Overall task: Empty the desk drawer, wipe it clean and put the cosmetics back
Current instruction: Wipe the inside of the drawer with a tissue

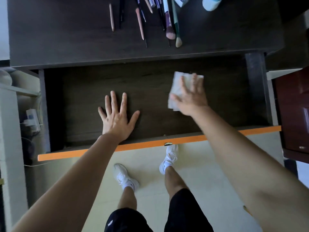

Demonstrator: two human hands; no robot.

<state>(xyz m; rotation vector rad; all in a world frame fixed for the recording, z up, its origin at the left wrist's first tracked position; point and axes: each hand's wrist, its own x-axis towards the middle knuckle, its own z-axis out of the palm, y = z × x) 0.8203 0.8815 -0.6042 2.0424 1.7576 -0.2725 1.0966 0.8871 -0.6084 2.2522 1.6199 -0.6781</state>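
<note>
Both hands are flat and spread wide inside the drawer (55, 106), so neither grip is closed around anything. The right hand (192, 96) presses down on a white cloth (177, 87) that lies on the drawer floor, near the back and toward the right side. The cloth peeks out past the fingers and by the thumb. The left hand (117, 118) rests palm down on the bare dark wood near the middle, well apart from the cloth. The drawer is pulled out and has an orange front edge (150, 144). Up on the table (58, 39), the makeup brushes (170, 27) and pencils (111, 17) lie in a loose bunch, with a white and blue thing (211, 4) near them at the top edge.
</note>
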